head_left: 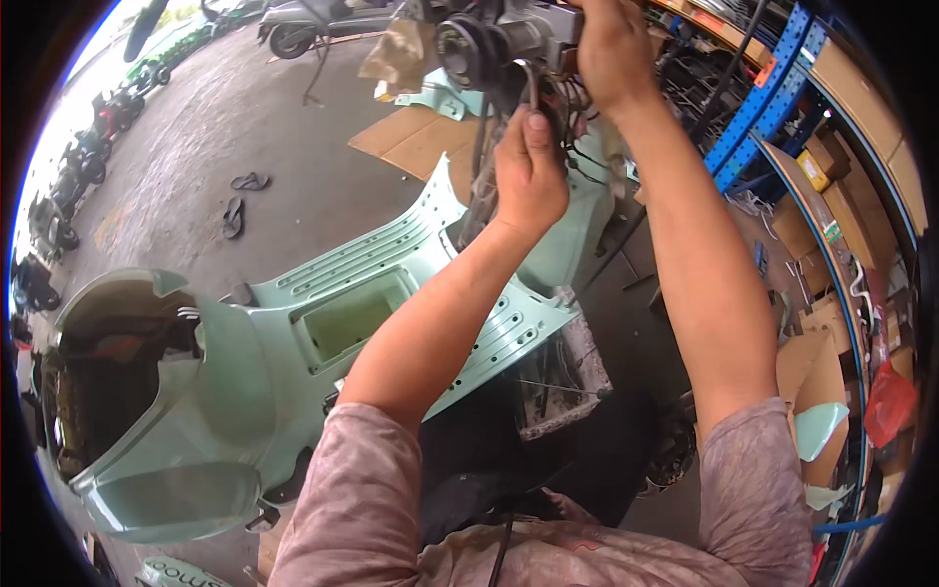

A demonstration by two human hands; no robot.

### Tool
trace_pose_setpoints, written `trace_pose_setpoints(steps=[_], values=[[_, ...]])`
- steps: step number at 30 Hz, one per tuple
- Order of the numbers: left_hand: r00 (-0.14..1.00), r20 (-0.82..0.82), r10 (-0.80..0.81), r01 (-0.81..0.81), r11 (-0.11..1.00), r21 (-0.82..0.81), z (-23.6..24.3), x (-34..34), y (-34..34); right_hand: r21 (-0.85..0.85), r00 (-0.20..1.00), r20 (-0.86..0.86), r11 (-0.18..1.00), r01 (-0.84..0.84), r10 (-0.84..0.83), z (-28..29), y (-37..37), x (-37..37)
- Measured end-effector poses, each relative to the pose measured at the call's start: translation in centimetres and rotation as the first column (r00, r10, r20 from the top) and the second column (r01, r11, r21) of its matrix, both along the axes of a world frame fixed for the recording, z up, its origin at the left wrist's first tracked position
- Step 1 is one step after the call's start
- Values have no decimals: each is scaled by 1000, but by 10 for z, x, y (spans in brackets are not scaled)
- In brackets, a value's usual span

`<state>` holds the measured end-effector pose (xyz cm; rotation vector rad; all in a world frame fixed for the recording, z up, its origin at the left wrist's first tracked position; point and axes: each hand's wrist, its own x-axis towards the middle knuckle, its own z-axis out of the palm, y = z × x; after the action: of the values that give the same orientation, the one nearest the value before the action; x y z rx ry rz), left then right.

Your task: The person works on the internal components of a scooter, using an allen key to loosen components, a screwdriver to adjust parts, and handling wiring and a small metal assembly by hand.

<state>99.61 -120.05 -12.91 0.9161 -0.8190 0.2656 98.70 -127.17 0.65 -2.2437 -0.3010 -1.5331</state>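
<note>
My left hand [528, 176] is closed on a grey tube or cable [531, 88] below the scooter's handlebar assembly [514, 39], which carries a dark round part and a bundle of black wires. My right hand [613, 68] grips the assembly's right side near the top edge, its fingers partly hidden. A crumpled tan wrapping [399, 54] hangs to the left. Below, the mint-green scooter body has a front panel [562, 235], a slotted floorboard [342, 254] with an open well, and a rounded rear body [196, 411].
A blue metal rack [758, 93] with cardboard and parts lines the right side. Cardboard [391, 145] and flip-flops [245, 183] lie on the concrete floor [196, 127]. Scooters [73, 176] stand along the left, another [298, 29] at the back. A dirty frame [592, 372] shows below the floorboard.
</note>
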Motion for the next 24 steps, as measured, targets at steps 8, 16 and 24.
trace_pose_setpoints(steps=[8,16,24], values=[[996,-91,9,-25,984,-179,18,-27,-66,157,968,-103,965,-212,230,-4,-9,-21],[991,-135,21,-14,998,54,0,-18,4,255,994,104,964,-71,45,-18,5,-40],[986,50,160,-165,981,106,-7,-16,5,317,963,-237,947,-48,129,-59,14,-80]])
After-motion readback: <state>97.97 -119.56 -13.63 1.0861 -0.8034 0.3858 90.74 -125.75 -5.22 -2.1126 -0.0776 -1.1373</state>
